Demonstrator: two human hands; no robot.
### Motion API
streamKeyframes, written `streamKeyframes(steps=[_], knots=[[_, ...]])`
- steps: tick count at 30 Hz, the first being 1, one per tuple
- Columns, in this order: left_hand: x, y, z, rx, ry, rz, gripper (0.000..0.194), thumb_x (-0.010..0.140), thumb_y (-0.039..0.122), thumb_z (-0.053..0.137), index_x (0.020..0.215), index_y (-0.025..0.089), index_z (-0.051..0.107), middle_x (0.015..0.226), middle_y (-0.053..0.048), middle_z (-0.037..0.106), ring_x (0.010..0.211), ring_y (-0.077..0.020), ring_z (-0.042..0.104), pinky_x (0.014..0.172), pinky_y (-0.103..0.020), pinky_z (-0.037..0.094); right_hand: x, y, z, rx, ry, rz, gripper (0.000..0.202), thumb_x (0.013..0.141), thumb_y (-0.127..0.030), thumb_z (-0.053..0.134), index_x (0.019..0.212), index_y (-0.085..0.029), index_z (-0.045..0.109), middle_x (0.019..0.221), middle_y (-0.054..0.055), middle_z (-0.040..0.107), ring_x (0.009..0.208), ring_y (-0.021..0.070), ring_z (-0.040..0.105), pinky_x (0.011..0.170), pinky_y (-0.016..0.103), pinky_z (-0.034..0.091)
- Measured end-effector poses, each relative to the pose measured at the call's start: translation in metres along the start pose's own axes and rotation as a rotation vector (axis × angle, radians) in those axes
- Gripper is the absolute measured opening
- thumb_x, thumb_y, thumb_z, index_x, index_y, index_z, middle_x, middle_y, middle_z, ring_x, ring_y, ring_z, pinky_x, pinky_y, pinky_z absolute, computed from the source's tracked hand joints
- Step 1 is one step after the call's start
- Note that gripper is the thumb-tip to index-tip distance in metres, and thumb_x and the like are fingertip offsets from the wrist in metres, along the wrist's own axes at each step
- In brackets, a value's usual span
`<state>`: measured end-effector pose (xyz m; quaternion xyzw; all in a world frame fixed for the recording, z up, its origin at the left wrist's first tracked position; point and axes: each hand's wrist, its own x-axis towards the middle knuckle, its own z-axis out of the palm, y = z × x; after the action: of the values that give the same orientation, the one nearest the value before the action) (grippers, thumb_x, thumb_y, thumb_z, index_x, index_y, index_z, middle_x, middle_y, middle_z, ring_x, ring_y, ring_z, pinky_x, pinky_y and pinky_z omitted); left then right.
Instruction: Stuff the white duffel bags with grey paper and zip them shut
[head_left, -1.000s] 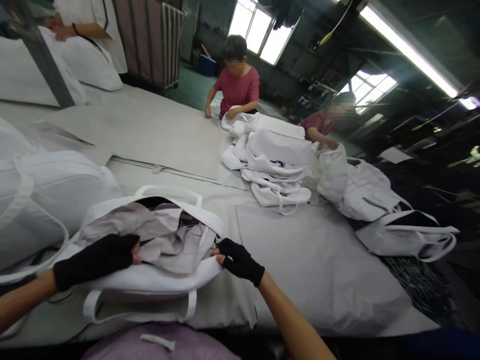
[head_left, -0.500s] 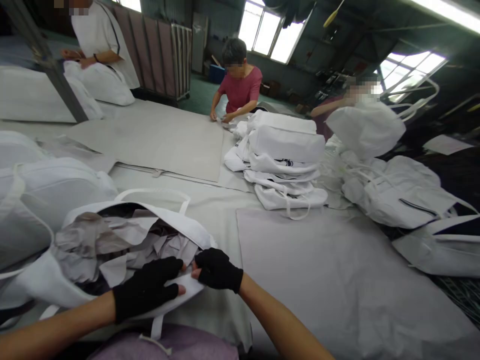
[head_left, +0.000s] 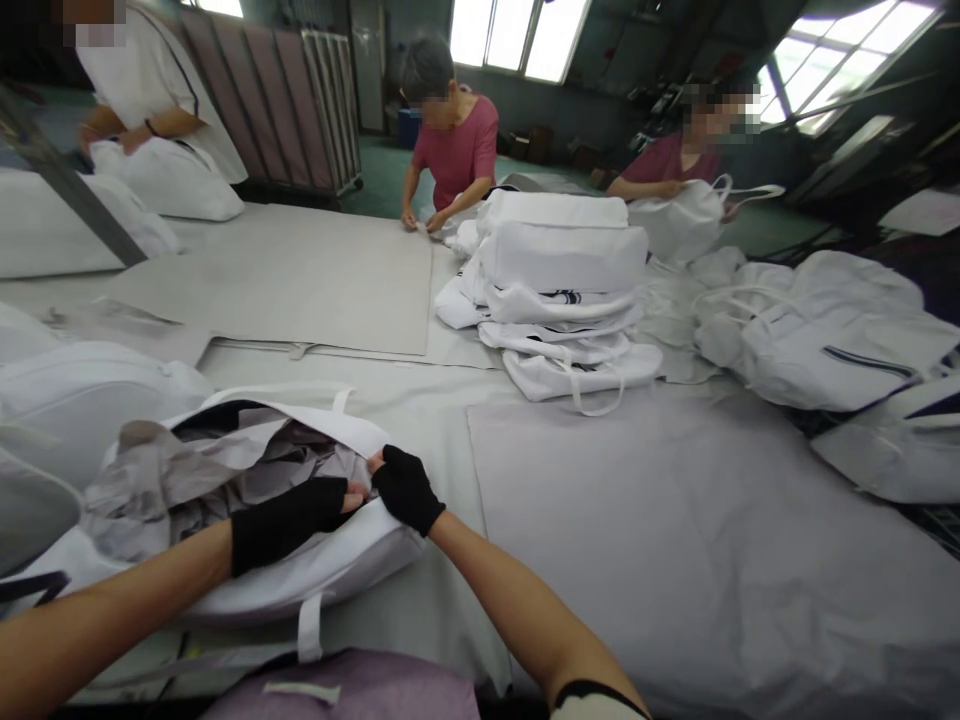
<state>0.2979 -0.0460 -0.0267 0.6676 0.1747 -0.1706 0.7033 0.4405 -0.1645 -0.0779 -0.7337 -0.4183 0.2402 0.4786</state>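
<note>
White tote bag [head_left: 300,560] lying on its side at the near edge of the grey table [head_left: 675,560], mouth open and stuffed with crumpled grey paper [head_left: 225,470]. Left hand [head_left: 289,518] in a black fingerless glove, closed over the bag's near rim, fingertips pinching the fabric. Right hand [head_left: 405,487], gloved the same, gripping the rim at the bag's right corner, touching the left hand's fingertips. One strap [head_left: 309,625] hanging down from the bag over the table edge; another strap [head_left: 285,392] looped on the far side of the bag.

Left of the bag, touching or nearly so: more filled white bags [head_left: 90,385], leaving little room that way. Right of the bag: a broad bare stretch of table cover, open all the way to the loose heap of bags [head_left: 825,335] at the far right. Beyond the bag: flat grey boards [head_left: 300,290], then a stack of folded white bags [head_left: 562,290], well apart from it. Behind that stack, two people in red tops [head_left: 457,150], one holding a white bag [head_left: 679,220]. Far left beyond the bag, another person in white [head_left: 157,75] pressing a filled bag [head_left: 172,180].
</note>
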Motion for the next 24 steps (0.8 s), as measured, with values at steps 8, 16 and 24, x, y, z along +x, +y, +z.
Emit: streamKeyframes(steps=[8, 16, 24], knots=[[0.013, 0.023, 0.012, 0.059, 0.047, 0.013, 0.046, 0.08, 0.041, 0.063, 0.119, 0.019, 0.058, 0.124, -0.006, 0.06, 0.112, -0.0253, 0.053, 0.101, -0.037, 0.04, 0.013, -0.001, -0.005, -0.062, -0.068, 0.06, 0.022, 0.09, -0.036, 0.049, 0.075, -0.022, 0.057, 0.074, -0.001, 0.065, 0.073, 0.0143, 0.059, 0.061, 0.024, 0.041], [0.013, 0.011, 0.016, 0.033, -0.073, -0.056, 0.092, 0.066, 0.025, 0.071, 0.148, 0.025, 0.029, 0.146, -0.005, 0.043, 0.133, -0.0308, 0.037, 0.112, -0.041, 0.029, 0.006, -0.001, -0.003, -0.155, -0.089, 0.081, 0.023, 0.09, -0.039, 0.046, 0.076, -0.023, 0.055, 0.075, -0.001, 0.065, 0.076, 0.0171, 0.062, 0.062, 0.027, 0.038], [0.015, -0.023, 0.014, -0.166, -0.214, -0.134, 0.077, 0.068, 0.023, 0.066, 0.141, 0.019, 0.043, 0.125, -0.005, 0.062, 0.115, -0.0287, 0.056, 0.104, -0.04, 0.04, 0.006, 0.003, 0.007, -0.21, -0.038, 0.078, 0.026, 0.09, -0.044, 0.047, 0.079, -0.023, 0.058, 0.078, 0.001, 0.067, 0.075, 0.0187, 0.061, 0.059, 0.027, 0.036]])
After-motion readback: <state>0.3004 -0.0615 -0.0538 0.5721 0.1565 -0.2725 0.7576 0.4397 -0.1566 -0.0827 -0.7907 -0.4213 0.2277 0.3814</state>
